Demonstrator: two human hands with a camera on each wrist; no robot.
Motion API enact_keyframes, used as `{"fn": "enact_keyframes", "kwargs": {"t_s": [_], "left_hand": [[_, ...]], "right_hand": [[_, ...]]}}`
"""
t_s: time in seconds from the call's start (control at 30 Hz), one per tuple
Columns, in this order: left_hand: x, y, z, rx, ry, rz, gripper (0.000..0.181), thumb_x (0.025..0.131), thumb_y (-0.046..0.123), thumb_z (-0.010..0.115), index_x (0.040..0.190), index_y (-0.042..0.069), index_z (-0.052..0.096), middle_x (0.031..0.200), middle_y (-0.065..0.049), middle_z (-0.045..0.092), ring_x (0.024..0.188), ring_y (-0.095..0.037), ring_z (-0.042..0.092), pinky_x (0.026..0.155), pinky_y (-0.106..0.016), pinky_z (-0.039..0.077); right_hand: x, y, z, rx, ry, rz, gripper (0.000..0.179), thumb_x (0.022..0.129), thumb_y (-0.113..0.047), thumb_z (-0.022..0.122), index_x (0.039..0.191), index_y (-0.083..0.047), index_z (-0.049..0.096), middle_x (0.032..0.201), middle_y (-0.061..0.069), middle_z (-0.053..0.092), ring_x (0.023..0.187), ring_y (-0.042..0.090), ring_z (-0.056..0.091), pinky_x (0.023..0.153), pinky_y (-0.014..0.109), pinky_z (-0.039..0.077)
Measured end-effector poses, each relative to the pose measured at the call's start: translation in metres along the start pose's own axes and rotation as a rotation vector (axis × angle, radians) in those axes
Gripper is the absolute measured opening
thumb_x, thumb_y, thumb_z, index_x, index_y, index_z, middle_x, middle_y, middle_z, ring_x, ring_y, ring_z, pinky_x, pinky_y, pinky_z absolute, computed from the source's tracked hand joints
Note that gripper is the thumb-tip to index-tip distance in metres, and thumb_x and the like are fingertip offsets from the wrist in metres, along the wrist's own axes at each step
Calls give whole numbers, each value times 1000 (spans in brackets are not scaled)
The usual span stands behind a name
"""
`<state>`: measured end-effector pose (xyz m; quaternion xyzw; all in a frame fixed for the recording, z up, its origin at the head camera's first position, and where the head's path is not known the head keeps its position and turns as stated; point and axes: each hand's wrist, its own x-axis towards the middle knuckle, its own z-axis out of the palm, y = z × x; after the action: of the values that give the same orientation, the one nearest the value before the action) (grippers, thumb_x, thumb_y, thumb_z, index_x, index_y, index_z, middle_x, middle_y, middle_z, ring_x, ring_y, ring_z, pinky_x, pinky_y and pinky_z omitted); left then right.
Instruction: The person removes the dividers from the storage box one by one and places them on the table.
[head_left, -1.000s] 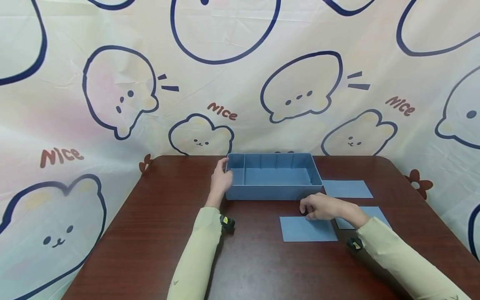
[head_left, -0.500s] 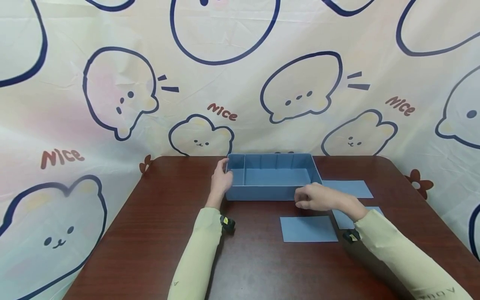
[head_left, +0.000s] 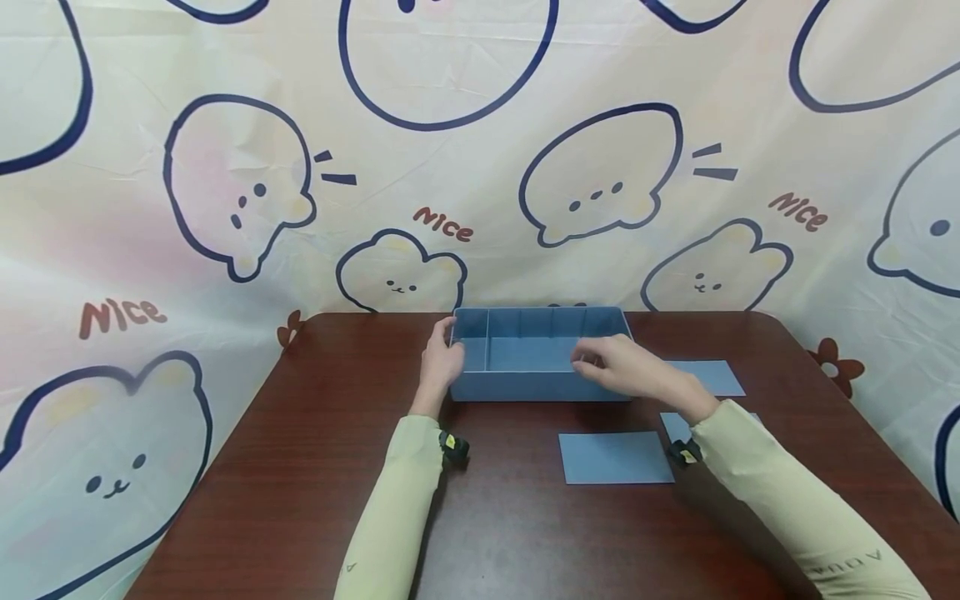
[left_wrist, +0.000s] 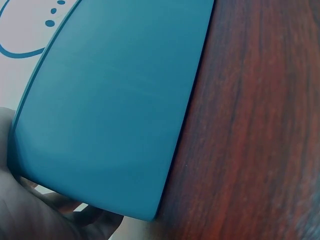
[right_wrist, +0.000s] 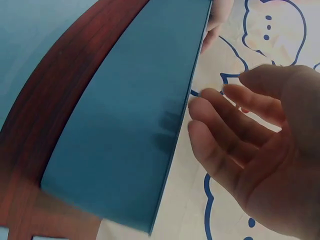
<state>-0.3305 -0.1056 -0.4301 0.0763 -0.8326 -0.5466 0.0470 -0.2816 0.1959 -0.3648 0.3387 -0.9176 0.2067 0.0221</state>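
Observation:
A blue open-topped box (head_left: 517,386) stands lengthwise near the far side of the table, a thin divider (head_left: 488,340) across its left part. My left hand (head_left: 441,363) holds the box's left end; in the left wrist view its thumb lies at the rim and its fingers curl behind the end wall. Over the right part of the box hovers my right hand (head_left: 630,367), empty. The right wrist view shows that hand's loosely bent fingers (right_wrist: 215,145) beside the upper edge of the front wall (right_wrist: 120,110).
Three flat blue rectangular panels lie at the right: one in front (head_left: 617,458), one partly under the right sleeve (head_left: 675,427), one beside the box (head_left: 716,379). A printed cloth (head_left: 495,167) hangs behind the brown table (head_left: 300,467).
My right hand has risen from above the front panel, past the box's front wall, to over its right part. The left hand, box and panels have stayed in place.

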Motion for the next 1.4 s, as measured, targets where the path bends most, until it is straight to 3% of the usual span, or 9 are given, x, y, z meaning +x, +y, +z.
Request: {"fn": "enact_keyframes", "kwargs": {"t_s": [0.37,0.73,0.93,1.4], "left_hand": [[-1,1,0,-5,-6,2,50,98,14,45,146,24,39,155,-8,40,142,-31,39,113,-57,33],[-2,1,0,-7,-12,2,50,98,14,45,147,23,38,156,-8,39,143,-31,38,114,-57,32],[-4,3,-1,-13,-14,-2,50,98,14,46,147,23,38,156,-8,39,143,-31,39,113,-58,33],[0,-1,0,4,2,6,51,97,14,45,147,23,38,156,-9,39,143,-32,38,112,-56,35]], "right_hand": [[20,-11,5,36,151,21,18,96,-21,60,112,-15,65,91,1,72,73,9,62,65,24,53],[39,-22,15,71,211,66,27,96,-21,58,120,-10,62,98,8,73,79,15,67,67,30,56],[48,-28,19,104,226,104,29,97,-24,57,122,-11,60,100,9,73,78,17,67,64,31,54],[66,-35,32,185,187,168,34,98,-29,54,127,-12,58,107,8,72,85,18,67,71,34,56]]}}
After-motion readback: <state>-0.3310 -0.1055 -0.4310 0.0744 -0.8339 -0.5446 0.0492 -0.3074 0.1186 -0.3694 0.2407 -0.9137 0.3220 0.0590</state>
